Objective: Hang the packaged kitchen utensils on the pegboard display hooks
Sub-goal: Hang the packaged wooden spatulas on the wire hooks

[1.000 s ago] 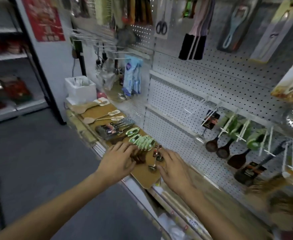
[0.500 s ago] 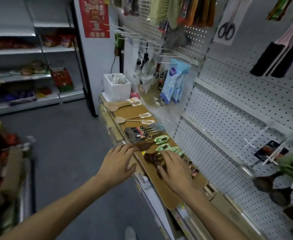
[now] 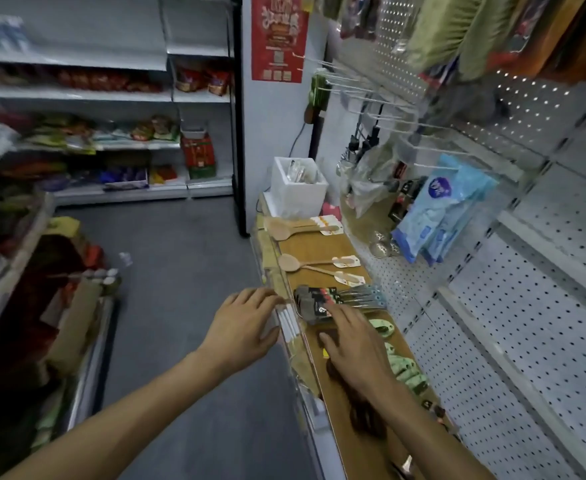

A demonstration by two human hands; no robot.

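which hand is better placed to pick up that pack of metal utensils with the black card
Right. The right hand lies flat over the board, its fingers reaching the metal utensil pack. The left hand sits off the shelf edge, beside the pack rather than over it.

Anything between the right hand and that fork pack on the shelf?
Nothing visible: the right hand lies open over the shelf, its fingertips at the fork pack. No item sits between them.
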